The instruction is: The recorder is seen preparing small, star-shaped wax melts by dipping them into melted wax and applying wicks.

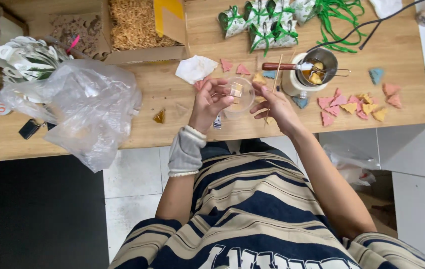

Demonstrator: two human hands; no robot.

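At table centre, left hand fingers pinch a clear cup, light, crushable, best gripped at rim; at 3 o'clock, right hand loosely holds a stick.

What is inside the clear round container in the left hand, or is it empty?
Not empty: the clear round container, held by the left hand, shows a small pale yellowish block inside.

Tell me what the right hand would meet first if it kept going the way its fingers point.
The right hand points up and left toward the clear plastic cup that the left hand holds. That cup looks like the first thing in its line, though depth is hard to judge.
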